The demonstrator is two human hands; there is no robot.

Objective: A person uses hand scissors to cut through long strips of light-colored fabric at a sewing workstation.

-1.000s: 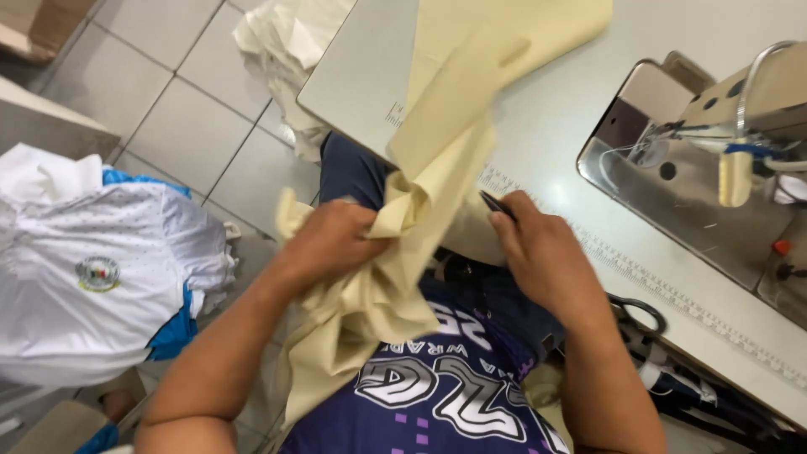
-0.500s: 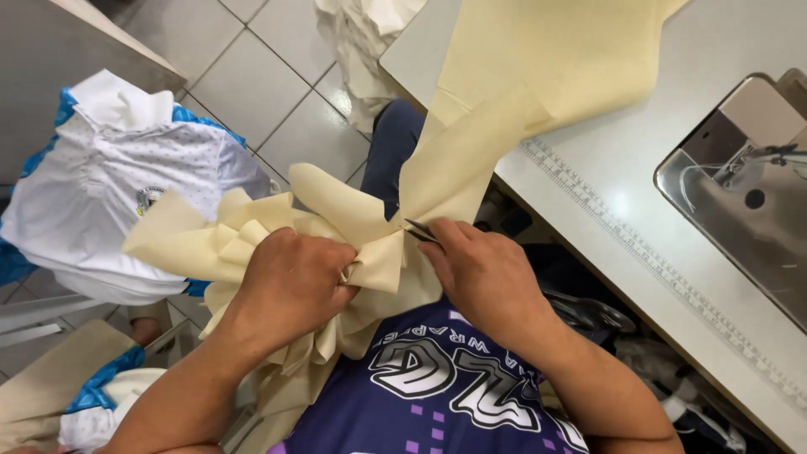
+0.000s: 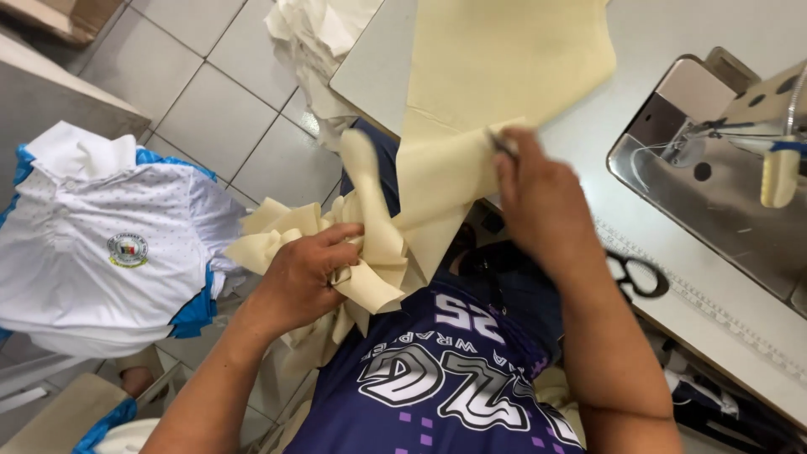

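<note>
- My left hand (image 3: 307, 273) stays squeezed on bunched cream cloth strips (image 3: 370, 244).
- My right hand (image 3: 538, 197) has lifted, pinching the cloth (image 3: 437, 181) toward the bench (image 3: 672, 34).

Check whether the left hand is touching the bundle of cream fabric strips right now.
Touching. The head view shows the left hand closed around the bunched cream fabric strips, its fingers wrapped over the folds, with no gap between them.
</note>
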